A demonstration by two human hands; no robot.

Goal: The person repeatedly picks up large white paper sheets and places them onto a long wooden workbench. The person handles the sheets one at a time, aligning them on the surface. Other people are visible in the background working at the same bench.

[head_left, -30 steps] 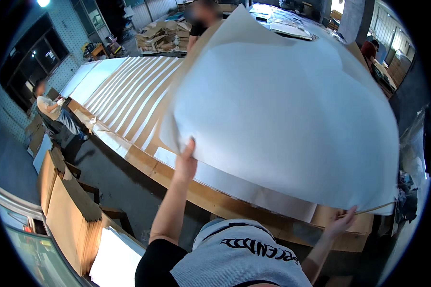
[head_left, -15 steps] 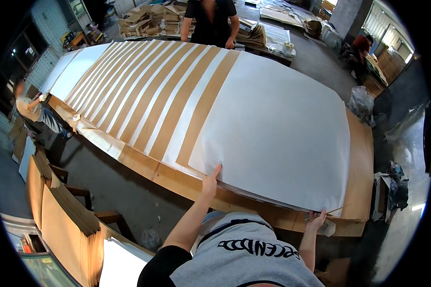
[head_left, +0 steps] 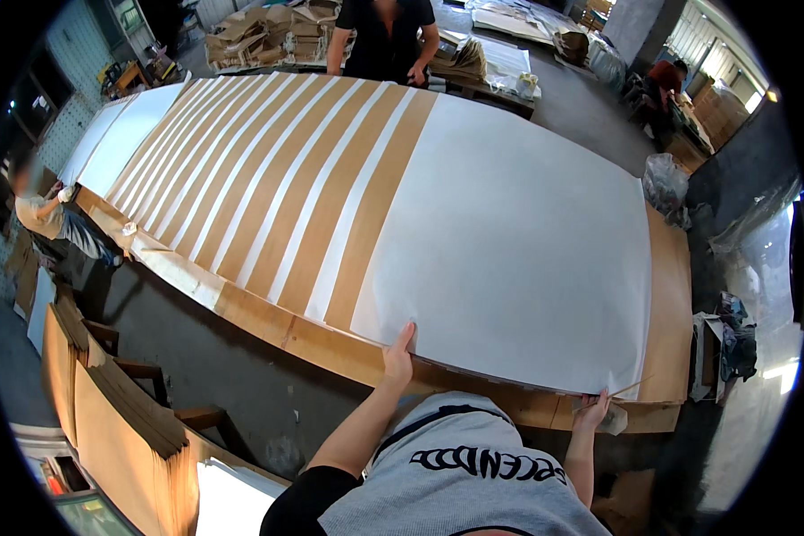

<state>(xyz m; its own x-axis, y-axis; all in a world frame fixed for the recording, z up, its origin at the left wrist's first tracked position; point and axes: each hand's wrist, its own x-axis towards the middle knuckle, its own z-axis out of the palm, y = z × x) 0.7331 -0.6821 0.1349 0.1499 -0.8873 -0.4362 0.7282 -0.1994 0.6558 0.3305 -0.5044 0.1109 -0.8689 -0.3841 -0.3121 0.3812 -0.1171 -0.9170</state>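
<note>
A large white sheet (head_left: 518, 250) lies over the near right part of a long table. My left hand (head_left: 398, 359) pinches its near edge close to the left corner, thumb on top and fingers hidden underneath. At the near right corner, my right hand (head_left: 591, 411) is closed on the sheet's edge, and a thin stick (head_left: 634, 386) sticks out from that hand to the right. Left of the sheet, brown strips (head_left: 317, 192) alternate with white ones in an overlapping, fanned row.
Brown board (head_left: 668, 304) shows beyond the sheet's right edge. A person in black (head_left: 384, 45) stands across the table; another person (head_left: 49, 219) is at its far left end. Stacked brown sheets (head_left: 125, 420) stand at lower left. Clear plastic bags (head_left: 663, 183) lie at right.
The white sheet's left edge lies straighter near my left hand, which has moved slightly down in view. My right hand stays at its corner. The whole view has shifted a little.
</note>
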